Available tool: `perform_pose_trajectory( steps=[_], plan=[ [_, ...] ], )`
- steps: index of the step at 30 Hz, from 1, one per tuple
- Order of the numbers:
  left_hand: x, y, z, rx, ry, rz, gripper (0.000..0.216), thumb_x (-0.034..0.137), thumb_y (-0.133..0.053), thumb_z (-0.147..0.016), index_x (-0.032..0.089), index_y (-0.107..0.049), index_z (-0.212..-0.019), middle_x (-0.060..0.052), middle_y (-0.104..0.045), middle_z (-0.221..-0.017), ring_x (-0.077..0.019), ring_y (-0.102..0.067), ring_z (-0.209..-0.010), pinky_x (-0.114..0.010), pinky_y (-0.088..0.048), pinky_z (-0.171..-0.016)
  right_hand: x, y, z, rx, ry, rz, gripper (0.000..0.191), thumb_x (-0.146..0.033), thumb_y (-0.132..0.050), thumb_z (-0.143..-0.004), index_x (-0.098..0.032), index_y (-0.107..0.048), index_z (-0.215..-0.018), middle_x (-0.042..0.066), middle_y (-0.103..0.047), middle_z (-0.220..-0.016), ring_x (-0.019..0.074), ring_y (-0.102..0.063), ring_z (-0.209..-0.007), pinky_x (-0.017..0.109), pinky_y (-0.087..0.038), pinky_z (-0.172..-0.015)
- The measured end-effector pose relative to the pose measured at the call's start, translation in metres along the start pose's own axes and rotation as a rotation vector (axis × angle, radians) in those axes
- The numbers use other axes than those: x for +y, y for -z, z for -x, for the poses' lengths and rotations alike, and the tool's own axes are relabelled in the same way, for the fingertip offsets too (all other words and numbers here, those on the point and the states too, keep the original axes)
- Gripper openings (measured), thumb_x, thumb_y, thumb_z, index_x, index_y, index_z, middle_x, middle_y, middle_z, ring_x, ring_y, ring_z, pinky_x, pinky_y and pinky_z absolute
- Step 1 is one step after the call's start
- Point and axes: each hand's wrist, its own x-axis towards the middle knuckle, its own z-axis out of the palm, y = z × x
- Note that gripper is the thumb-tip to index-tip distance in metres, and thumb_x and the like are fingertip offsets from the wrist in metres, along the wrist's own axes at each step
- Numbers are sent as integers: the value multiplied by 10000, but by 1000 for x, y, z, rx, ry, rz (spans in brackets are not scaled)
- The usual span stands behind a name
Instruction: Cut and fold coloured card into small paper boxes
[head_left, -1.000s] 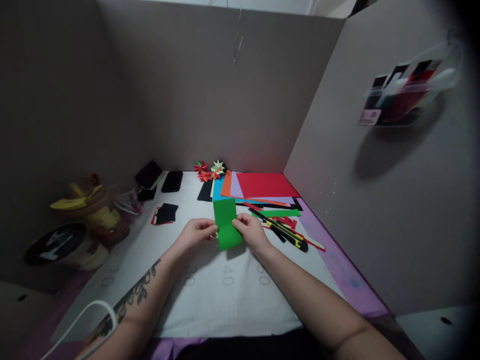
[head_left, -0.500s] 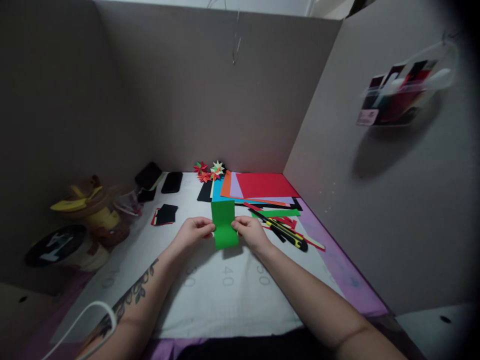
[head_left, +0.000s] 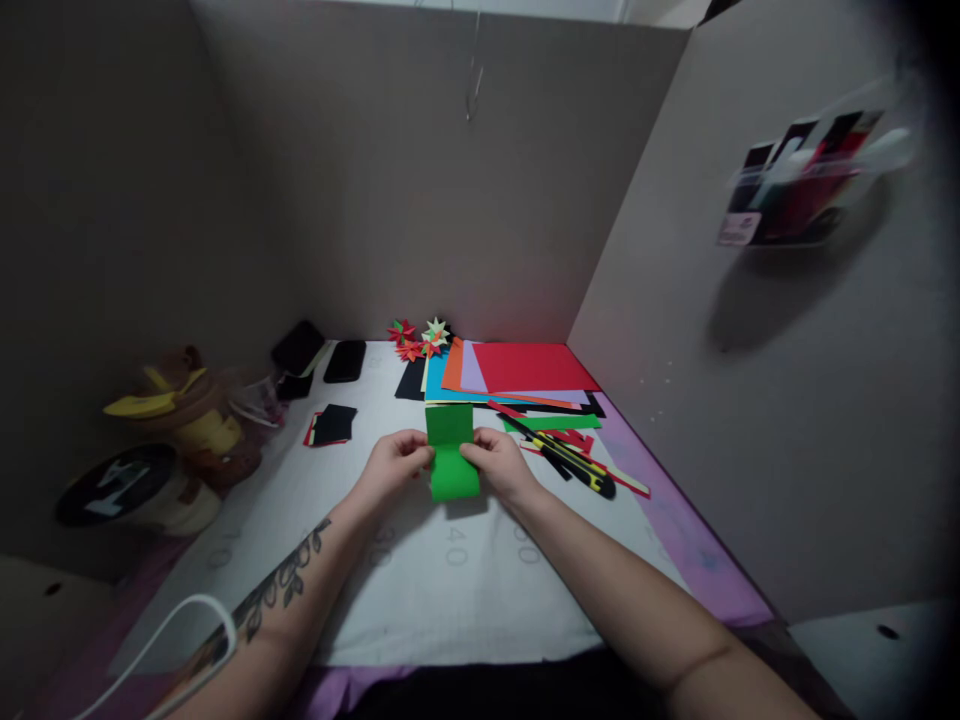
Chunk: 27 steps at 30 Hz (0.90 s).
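The worktop (head_left: 457,610) has a white cover with numbers. Near its back is a stack of big paper sheets (head_left: 536,368), red on top. The left hand (head_left: 397,462) and right hand (head_left: 499,465) each pinch one side of a green paper (head_left: 454,475), bent and curled, in front of the stack. Behind are little pointy paper stars (head_left: 436,333).

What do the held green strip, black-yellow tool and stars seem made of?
Held green strip: matte paper or thin card; it curls smoothly yet keeps its shape.
Black-yellow tool: probably plastic-bodied, from its molded-looking two-color handle; finish unclear.
Stars: likely matte folded paper, judging by their flat, sharp points.
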Motion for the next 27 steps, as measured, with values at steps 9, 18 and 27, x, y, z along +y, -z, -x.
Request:
perform_pose_trajectory(
  steps=[9,18,27],
  plan=[
    [0,3,0,-22,-33,121,134,210,-661,-639,145,-685,-755,19,-613,-585,-94,-525,-540,-212,-414,-552,-9,0,1,-7,-56,-218,122,-247,-658,-543,-178,-675,-643,-23,-576,-542,99,-448,-491,216,-326,-464],
    [-1,-1,2,8,13,281,113,211,-682,-618,153,-700,-713,12,-635,-605,-97,-553,-546,-218,-441,-566,-21,-2,9,-16,-23,-264,104,-202,-573,-529,-196,-669,-570,-33,-519,-481,97,-409,-460,232,-320,-468],
    [3,2,4,33,-16,158,172,262,-673,-656,139,-716,-769,-29,-680,-701,-135,-599,-654,-260,-480,-672,-12,6,3,34,156,-60,114,-298,-687,-600,-188,-665,-615,-9,-589,-574,117,-480,-543,252,-377,-534]
  ],
)
